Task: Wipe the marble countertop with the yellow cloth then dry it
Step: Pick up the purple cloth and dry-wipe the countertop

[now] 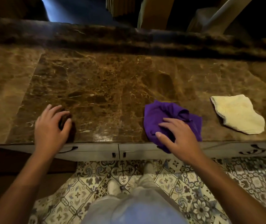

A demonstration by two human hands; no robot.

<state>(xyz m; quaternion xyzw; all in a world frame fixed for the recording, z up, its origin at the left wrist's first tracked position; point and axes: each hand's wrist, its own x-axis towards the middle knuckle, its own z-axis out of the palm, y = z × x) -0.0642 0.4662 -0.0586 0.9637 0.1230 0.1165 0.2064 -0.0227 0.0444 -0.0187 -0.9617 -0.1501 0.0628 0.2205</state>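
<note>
A home kitchen or bar area: a brown marble countertop [106, 88] with a raised ledge [129, 38] crosses the middle of the frame, pale cabinet doors [96, 151] below it, patterned floor tiles [209, 183] along the bottom.

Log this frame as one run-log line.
right hand: flat on purple cloth at front edge | left hand: empty, resting on marble countertop | yellow cloth: untouched, far right

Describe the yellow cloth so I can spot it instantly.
Find the brown marble countertop and follow its near edge toward the right end. The yellow cloth lies flat there, untouched, to the right of the right hand. Unlike the crumpled purple cloth under that hand, it is pale and spread out.
</note>
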